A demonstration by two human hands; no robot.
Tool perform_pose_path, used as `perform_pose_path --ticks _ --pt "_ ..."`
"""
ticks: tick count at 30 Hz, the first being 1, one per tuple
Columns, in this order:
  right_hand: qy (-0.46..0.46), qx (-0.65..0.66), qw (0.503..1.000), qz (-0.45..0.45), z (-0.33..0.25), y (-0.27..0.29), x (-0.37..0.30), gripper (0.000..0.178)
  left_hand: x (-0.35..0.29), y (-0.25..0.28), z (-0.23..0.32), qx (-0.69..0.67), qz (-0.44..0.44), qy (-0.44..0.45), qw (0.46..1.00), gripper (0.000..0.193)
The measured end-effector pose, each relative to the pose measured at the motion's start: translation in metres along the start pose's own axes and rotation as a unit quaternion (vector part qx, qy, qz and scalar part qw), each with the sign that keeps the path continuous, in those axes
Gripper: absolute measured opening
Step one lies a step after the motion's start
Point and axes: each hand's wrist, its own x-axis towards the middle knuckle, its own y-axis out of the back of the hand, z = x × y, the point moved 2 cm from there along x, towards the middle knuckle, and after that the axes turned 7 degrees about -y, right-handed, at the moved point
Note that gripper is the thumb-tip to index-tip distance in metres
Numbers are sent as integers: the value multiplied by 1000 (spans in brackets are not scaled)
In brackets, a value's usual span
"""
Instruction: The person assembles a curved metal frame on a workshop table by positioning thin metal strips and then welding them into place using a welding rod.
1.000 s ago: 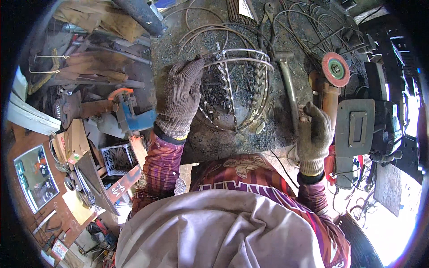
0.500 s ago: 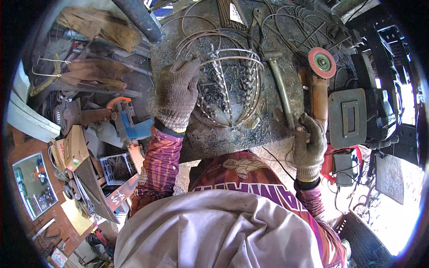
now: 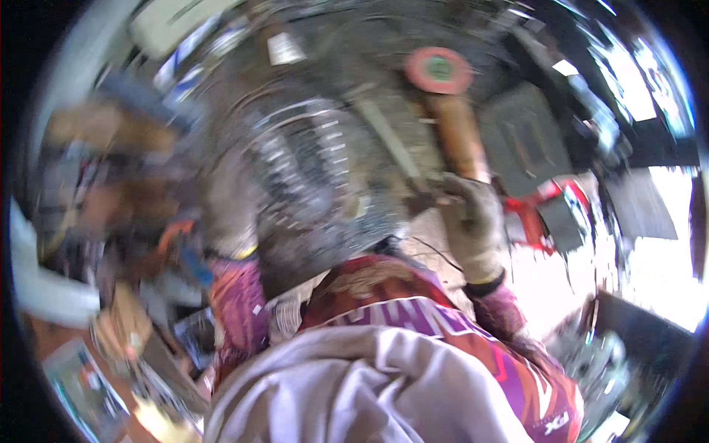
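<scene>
The whole view is smeared by motion. My left hand (image 3: 233,199), in a knitted grey glove, is beside the left side of a rounded wire frame (image 3: 277,159) with rows of short light marks or stubs along its ribs; its fingers are too blurred to read. My right hand (image 3: 473,225), gloved too, is by the rear end of an orange-brown angle grinder (image 3: 458,133) fitted with a red disc (image 3: 439,70). Its fingers look curled, and whatever they hold is hidden. Between the frame and the grinder lies a hammer (image 3: 388,133) with a long metal handle.
The dark, gritty worktable (image 3: 288,258) carries these things. A dark box-like mask or plate (image 3: 524,136) is to the right of the grinder, with a red-and-grey device (image 3: 550,218) below it. Blurred tools and a cardboard box (image 3: 122,314) crowd the left side.
The view has swung, so the table, wire frame, hammer and grinder now appear farther left. Both hands also appear farther left, and much has blurred. The right hand stays near the grinder's rear end.
</scene>
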Motion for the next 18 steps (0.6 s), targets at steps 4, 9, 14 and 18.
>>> perform_pose_path --ticks 4,9,14,18 --pt "21 8 995 100 18 34 1 31 -3 3 -34 47 -4 -73 996 33" --pt "-45 -35 935 351 95 97 -24 26 12 3 -16 219 0 -146 965 32" --pt "-339 33 833 437 272 156 -39 60 18 -3 -3 193 -15 -81 978 31" --pt "-262 -266 906 200 382 152 -4 47 13 12 -15 195 1 -142 970 32"
